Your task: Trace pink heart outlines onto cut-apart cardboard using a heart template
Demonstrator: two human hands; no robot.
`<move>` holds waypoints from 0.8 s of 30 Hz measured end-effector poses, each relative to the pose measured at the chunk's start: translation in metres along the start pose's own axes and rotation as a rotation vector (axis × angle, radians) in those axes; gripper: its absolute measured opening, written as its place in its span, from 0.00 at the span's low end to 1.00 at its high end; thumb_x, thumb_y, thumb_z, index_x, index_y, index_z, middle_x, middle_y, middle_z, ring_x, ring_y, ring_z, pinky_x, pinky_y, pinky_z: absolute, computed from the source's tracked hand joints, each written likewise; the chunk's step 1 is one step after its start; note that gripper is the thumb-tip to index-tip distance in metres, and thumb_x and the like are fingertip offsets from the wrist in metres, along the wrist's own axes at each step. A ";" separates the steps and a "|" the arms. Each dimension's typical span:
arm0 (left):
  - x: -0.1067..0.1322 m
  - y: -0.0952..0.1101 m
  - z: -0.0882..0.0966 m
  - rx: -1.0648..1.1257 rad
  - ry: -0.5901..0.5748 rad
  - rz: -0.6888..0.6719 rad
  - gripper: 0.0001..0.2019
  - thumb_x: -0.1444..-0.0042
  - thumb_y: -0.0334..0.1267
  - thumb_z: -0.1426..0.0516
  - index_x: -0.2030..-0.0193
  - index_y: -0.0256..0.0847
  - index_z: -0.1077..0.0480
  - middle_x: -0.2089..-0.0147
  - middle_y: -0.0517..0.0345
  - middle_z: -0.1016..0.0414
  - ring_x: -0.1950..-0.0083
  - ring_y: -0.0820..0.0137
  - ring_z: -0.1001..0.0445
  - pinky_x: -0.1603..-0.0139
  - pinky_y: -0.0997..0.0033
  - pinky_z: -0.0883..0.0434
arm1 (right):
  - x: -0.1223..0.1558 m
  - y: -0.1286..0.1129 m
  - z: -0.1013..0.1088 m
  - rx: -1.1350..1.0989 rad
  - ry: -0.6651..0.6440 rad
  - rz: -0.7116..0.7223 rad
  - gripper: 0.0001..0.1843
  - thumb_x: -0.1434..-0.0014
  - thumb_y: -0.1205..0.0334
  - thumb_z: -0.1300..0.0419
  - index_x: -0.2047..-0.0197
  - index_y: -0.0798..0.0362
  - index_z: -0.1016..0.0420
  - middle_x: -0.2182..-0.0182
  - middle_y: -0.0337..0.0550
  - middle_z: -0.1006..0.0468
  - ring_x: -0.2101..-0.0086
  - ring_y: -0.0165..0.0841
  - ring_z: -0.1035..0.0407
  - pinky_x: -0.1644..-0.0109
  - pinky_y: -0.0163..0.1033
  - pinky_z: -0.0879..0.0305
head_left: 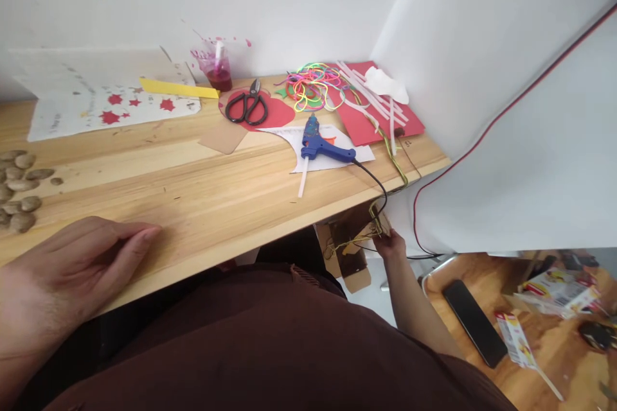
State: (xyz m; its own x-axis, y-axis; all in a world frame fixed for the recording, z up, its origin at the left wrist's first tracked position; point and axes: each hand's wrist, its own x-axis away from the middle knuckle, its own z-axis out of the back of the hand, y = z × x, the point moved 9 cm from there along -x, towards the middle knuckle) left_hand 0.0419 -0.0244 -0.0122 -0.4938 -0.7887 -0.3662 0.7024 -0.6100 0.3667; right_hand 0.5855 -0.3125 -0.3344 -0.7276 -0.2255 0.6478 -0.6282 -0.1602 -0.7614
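Observation:
My left hand [91, 257] rests on the near left part of the wooden table [231, 186]. Its thumb and index finger are pressed together, with nothing showing between them. Several brown pebbles [22, 186] lie just beyond it. Below the table's right edge, my right hand [391, 244] is closed around a bunch of yellowish-gold cord [378, 221], beside an open cardboard box [357, 278]. More of this cord lies over the table edge. A blue glue gun [328, 149], a white stick in its back end, rests on cut white paper [361, 153].
Black-handled scissors [247, 108] lie on red paper [277, 114]. Tangled neon strings [313, 87] and red sheets with white glue sticks [376, 103] sit at the back right. A cup of dark red liquid [220, 77] stands against the wall. A phone [475, 322] lies lower right.

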 end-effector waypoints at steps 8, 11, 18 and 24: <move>0.004 0.019 0.009 0.043 0.033 -0.139 0.10 0.40 0.45 0.40 0.63 0.42 0.23 0.66 0.58 0.23 0.68 0.73 0.26 0.67 0.71 0.32 | 0.022 0.016 -0.002 -0.253 0.060 0.036 0.21 0.33 0.55 0.40 0.41 0.54 0.30 0.45 0.50 0.27 0.51 0.40 0.27 0.49 0.51 0.26; 0.006 0.023 0.015 0.055 0.072 -0.162 0.10 0.40 0.45 0.40 0.63 0.42 0.23 0.67 0.58 0.23 0.69 0.73 0.27 0.67 0.71 0.32 | 0.032 0.022 -0.006 -0.254 0.016 0.044 0.20 0.33 0.54 0.40 0.41 0.54 0.30 0.46 0.49 0.26 0.52 0.39 0.27 0.50 0.50 0.26; 0.011 0.024 0.016 0.092 0.039 -0.073 0.13 0.39 0.48 0.42 0.63 0.41 0.23 0.65 0.57 0.23 0.66 0.71 0.26 0.65 0.69 0.32 | 0.032 0.044 0.003 -0.103 0.003 -0.054 0.20 0.33 0.55 0.40 0.41 0.54 0.30 0.46 0.49 0.26 0.52 0.39 0.27 0.50 0.50 0.26; 0.012 0.023 0.013 0.076 0.032 -0.052 0.14 0.40 0.50 0.42 0.62 0.41 0.23 0.64 0.55 0.22 0.66 0.69 0.25 0.65 0.69 0.32 | 0.016 0.068 0.021 0.059 0.083 -0.162 0.20 0.33 0.55 0.39 0.41 0.54 0.30 0.45 0.50 0.26 0.51 0.40 0.27 0.49 0.51 0.27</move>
State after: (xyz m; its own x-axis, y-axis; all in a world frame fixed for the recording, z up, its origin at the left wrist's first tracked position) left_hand 0.0456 -0.0488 0.0033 -0.5112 -0.7535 -0.4134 0.6348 -0.6553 0.4095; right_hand 0.5369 -0.3474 -0.3763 -0.6401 -0.1125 0.7600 -0.7235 -0.2445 -0.6456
